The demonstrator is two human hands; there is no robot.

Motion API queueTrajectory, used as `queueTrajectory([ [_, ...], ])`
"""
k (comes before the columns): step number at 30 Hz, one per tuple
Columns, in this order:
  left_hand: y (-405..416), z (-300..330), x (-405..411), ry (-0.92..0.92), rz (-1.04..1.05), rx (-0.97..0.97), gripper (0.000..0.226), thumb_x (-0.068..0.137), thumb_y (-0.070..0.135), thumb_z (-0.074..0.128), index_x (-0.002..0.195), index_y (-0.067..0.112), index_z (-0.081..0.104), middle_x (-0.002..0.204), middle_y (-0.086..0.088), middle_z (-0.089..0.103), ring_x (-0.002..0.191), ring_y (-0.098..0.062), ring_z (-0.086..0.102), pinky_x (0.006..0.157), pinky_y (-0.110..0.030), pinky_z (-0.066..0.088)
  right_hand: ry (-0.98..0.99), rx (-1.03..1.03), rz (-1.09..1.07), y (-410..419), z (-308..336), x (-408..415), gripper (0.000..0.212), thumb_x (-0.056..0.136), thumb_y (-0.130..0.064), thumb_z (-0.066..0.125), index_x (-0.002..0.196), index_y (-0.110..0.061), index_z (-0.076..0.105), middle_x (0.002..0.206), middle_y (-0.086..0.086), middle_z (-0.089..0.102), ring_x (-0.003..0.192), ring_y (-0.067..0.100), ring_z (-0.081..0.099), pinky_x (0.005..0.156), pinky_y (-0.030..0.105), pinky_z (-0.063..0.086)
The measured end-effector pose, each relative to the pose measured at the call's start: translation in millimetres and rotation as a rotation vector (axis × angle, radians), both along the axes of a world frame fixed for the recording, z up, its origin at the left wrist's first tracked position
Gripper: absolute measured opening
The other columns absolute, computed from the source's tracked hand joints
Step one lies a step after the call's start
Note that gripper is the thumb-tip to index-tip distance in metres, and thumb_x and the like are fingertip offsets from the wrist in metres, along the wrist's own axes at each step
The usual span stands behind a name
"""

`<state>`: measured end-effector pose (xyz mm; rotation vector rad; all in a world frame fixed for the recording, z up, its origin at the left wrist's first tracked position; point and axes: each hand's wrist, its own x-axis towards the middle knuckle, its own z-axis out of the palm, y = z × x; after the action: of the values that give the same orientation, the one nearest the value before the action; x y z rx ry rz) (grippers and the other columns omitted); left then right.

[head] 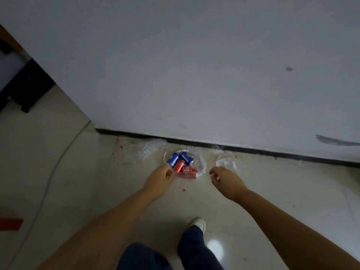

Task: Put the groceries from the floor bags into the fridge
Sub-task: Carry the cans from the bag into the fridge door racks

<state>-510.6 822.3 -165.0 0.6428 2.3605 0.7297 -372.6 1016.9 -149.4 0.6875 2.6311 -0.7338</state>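
Note:
A clear plastic bag lies on the pale floor close to the wall. It holds two blue cans and some red cans, all lying on their sides. My left hand reaches down to the bag's left edge, beside a blue can, with its fingers pinched on the plastic. My right hand hovers at the bag's right side with fingers curled. Thin plastic of a second clear bag lies at its fingertips, and whether it grips that plastic is unclear. No fridge is in view.
A third crumpled clear bag lies to the left of the cans. A white wall with a dark baseboard rises just behind. A white cable curves across the floor at left, near red tape. Dark furniture stands at upper left. My white shoe is below.

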Motion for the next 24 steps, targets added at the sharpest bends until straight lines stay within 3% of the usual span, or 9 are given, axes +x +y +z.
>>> queueTrajectory([
  [4, 23, -100, -26, -0.083, -0.009, -0.047, 0.007, 0.093, 0.022, 0.050, 0.091, 0.017, 0.055, 0.089, 0.003, 0.054, 0.081, -0.012, 0.054, 0.064, -0.012, 0.038, -0.046, -0.040, -0.037, 16, -102, -42, 0.029, 0.101, -0.025, 0.034, 0.115, -0.017, 0.058, 0.112, 0.005, 0.062, 0.098, 0.019, 0.060, 0.087, 0.031, 0.048],
  [8, 46, -238, -46, -0.171, -0.087, -0.081, 0.019, 0.094, 0.024, 0.046, 0.100, 0.010, 0.058, 0.094, -0.003, 0.058, 0.087, -0.018, 0.058, 0.077, -0.027, 0.048, -0.101, -0.091, -0.062, 15, -244, -74, 0.030, 0.101, -0.025, 0.033, 0.115, -0.016, 0.057, 0.109, 0.005, 0.062, 0.094, 0.019, 0.059, 0.081, 0.028, 0.046],
  [12, 77, -378, -75, -0.175, -0.094, -0.077, 0.016, 0.093, 0.023, 0.049, 0.095, 0.010, 0.058, 0.095, -0.007, 0.062, 0.085, -0.020, 0.059, 0.076, -0.036, 0.050, -0.075, -0.098, -0.140, 18, -382, -108, 0.026, 0.099, -0.024, 0.037, 0.113, -0.016, 0.057, 0.111, 0.004, 0.062, 0.095, 0.020, 0.060, 0.079, 0.029, 0.047],
  [15, 103, -467, -99, -0.085, -0.111, -0.063, 0.015, 0.093, 0.020, 0.050, 0.100, 0.009, 0.056, 0.104, -0.011, 0.060, 0.089, -0.024, 0.058, 0.072, -0.033, 0.046, -0.025, -0.066, -0.139, 38, -465, -135, 0.027, 0.099, -0.026, 0.037, 0.113, -0.015, 0.058, 0.111, 0.006, 0.061, 0.096, 0.023, 0.061, 0.083, 0.033, 0.050],
  [19, 137, -560, -130, 0.113, -0.101, -0.091, 0.030, 0.093, 0.019, 0.049, 0.120, 0.006, 0.050, 0.124, -0.014, 0.050, 0.110, -0.028, 0.051, 0.090, -0.038, 0.045, 0.030, 0.017, -0.153, 76, -547, -167, 0.027, 0.099, -0.025, 0.039, 0.108, -0.012, 0.061, 0.109, 0.008, 0.060, 0.098, 0.022, 0.059, 0.086, 0.030, 0.047],
  [24, 164, -623, -143, 0.276, -0.095, -0.193, 0.040, 0.094, 0.027, 0.048, 0.131, 0.011, 0.042, 0.134, -0.012, 0.043, 0.124, -0.028, 0.043, 0.100, -0.040, 0.041, -0.120, 0.084, 0.025, 101, -610, -176, 0.041, 0.093, -0.038, 0.049, 0.126, -0.014, 0.052, 0.121, 0.007, 0.056, 0.110, 0.021, 0.056, 0.094, 0.031, 0.044],
])
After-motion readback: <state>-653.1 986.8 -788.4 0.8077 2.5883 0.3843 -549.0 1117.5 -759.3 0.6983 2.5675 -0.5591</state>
